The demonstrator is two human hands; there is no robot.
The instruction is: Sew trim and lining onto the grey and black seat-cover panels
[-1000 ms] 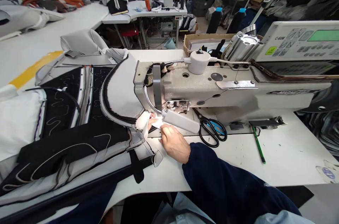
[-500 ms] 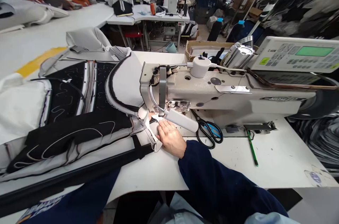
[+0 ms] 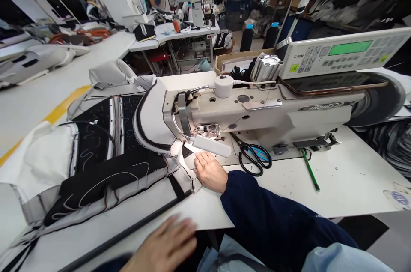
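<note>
My right hand (image 3: 210, 172) lies with its fingers flat beside the needle area of a sewing machine (image 3: 237, 111). Its fingertips touch a narrow white strip (image 3: 192, 147) at the edge of a sewn cover (image 3: 128, 165) of black, grey and white fabric. Over the table's front edge hovers my left hand (image 3: 167, 244), blurred, its fingers apart and nothing in them. The cover's curved grey panel (image 3: 154, 113) stands up left of the machine head. A white lamp (image 3: 212, 145) hides part of the needle area.
Black-handled scissors (image 3: 255, 158) lie by the machine bed, with a green pencil-like stick (image 3: 310, 169) farther right. A control panel (image 3: 346, 53) and a cardboard box (image 3: 221, 64) are behind the machine. Left stands a long white table (image 3: 105, 49).
My left hand has come into view at the bottom, off the cover. The right hand stays by the needle area. The view has shifted, and the cover's left part sits differently.
</note>
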